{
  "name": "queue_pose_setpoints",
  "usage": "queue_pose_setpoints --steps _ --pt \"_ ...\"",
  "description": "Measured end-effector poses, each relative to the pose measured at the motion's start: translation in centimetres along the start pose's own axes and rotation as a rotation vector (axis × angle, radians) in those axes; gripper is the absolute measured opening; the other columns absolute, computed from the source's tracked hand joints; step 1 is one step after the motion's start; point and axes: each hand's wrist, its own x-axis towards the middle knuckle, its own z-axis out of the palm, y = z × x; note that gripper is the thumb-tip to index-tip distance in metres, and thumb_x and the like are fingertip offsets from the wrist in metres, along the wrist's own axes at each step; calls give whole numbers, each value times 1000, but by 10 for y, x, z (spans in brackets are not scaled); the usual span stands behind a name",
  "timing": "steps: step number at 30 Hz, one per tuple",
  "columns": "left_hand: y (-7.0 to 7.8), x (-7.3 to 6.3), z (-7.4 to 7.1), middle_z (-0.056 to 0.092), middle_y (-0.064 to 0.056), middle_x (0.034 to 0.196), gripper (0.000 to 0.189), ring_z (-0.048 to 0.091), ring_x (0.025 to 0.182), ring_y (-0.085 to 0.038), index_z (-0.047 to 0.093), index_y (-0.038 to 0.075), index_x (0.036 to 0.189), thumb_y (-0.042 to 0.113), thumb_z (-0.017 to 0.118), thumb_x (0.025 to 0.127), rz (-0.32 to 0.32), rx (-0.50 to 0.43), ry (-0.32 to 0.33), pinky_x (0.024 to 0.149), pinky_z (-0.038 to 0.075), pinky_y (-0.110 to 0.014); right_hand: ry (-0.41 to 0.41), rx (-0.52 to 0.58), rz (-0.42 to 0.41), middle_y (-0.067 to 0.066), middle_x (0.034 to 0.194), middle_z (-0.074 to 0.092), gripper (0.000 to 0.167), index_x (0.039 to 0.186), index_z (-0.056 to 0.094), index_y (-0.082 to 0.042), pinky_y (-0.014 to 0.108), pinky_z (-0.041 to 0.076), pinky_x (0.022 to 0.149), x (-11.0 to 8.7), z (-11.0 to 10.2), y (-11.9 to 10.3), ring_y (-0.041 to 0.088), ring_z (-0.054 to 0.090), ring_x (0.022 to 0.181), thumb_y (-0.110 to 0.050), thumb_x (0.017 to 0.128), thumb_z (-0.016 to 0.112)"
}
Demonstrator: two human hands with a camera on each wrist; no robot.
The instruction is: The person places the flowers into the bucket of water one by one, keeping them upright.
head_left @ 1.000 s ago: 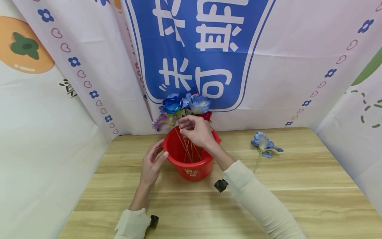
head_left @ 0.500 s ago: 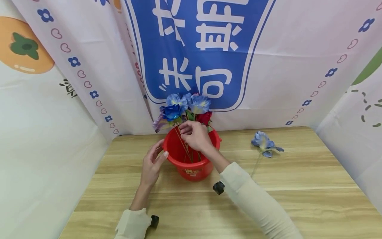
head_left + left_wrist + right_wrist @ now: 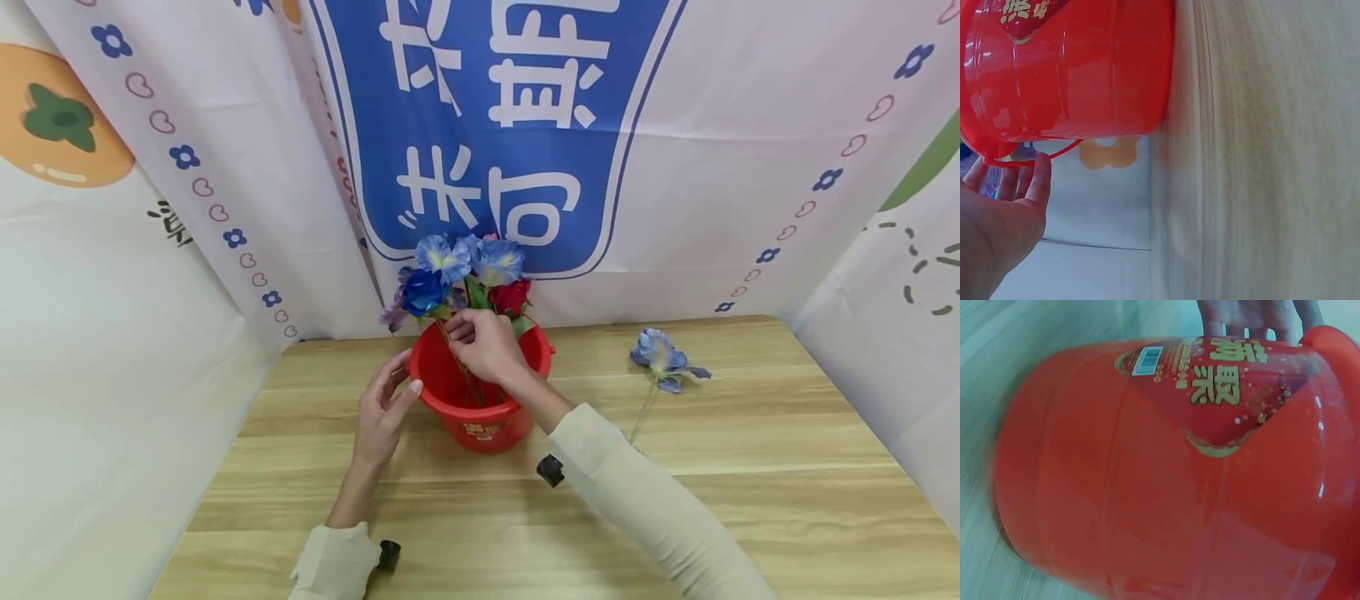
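Observation:
A red plastic bucket (image 3: 486, 429) stands on the table, holding several artificial flowers. My left hand (image 3: 381, 412) holds its left side, thumb at the rim; in the left wrist view, its fingers touch the red handle (image 3: 1066, 149). Over the bucket's mouth, my right hand (image 3: 487, 346) pinches the thin stem of a blue rose (image 3: 423, 292). Around this bloom are light blue irises (image 3: 444, 257), a red rose (image 3: 512, 297) and a purple flower (image 3: 392, 317). The right wrist view shows mostly the bucket's side and label (image 3: 1229, 394); the right hand's grip is out of that view.
One more light blue iris (image 3: 663, 358) lies on the wooden table (image 3: 750, 467), right of the bucket; the right sleeve covers part of its stem. Behind the bucket hangs a printed cloth (image 3: 675, 225), close to the blooms.
My right hand has moved slightly down, and the blue rose has sunk lower toward the bucket. An iris behind it has come into sight. The left hand has stayed at the rim.

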Motion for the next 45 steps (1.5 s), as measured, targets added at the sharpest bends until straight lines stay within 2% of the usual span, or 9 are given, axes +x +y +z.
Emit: queue_pose_setpoints --steps 4,11,14,17,23,27,33,45 --pt "-1 -2 -1 57 -13 144 50 63 130 -17 55 -4 151 -1 64 102 -9 0 8 100 60 -19 5 12 -12 7 110 81 17 116 79 -10 37 67 92 -1 2 1 21 78 100 -11 99 75" --pt "1 -3 0 57 -14 144 50 63 130 -17 55 -4 151 -2 64 102 -7 -1 1 100 60 -19 170 131 -30 9 106 79 17 115 78 -7 37 67 88 -1 -4 4 23 77 97 -8 98 76" --pt "1 -2 0 57 -14 143 50 63 130 -17 55 -4 151 -2 64 102 -6 2 1 101 60 -19 206 162 -32 10 105 78 17 114 78 -6 37 67 88 0 -5 4 24 77 96 -7 98 76" --pt "1 -1 0 57 -13 143 51 62 130 -18 55 -4 151 -2 64 101 -3 9 1 101 60 -19 209 131 -21 9 105 79 16 114 78 -7 37 67 89 2 -4 4 23 78 96 -7 98 75" --pt "3 -1 -1 57 -15 145 50 61 132 -21 55 -1 152 1 64 103 -13 21 -5 101 60 -19 153 34 39 7 102 80 13 111 77 -9 39 66 90 3 -1 2 22 77 95 -9 99 74" --pt "3 -2 -1 57 -14 146 50 61 131 -20 56 1 152 3 64 103 -23 24 -3 100 60 -19 144 11 54 6 101 80 12 110 78 -9 40 65 90 2 0 3 21 77 93 -9 99 74" --pt "2 -4 -1 57 -15 146 50 61 132 -20 55 0 153 2 64 103 -33 38 -5 101 60 -19 154 55 73 6 102 80 13 111 77 -9 38 66 89 -1 1 4 20 78 94 -10 98 76" --pt "2 -3 -1 57 -15 147 50 61 131 -19 55 0 152 3 64 103 -20 35 -8 101 60 -19 174 167 35 9 108 79 21 116 77 -7 39 67 90 -12 -13 2 24 78 99 -10 95 78"
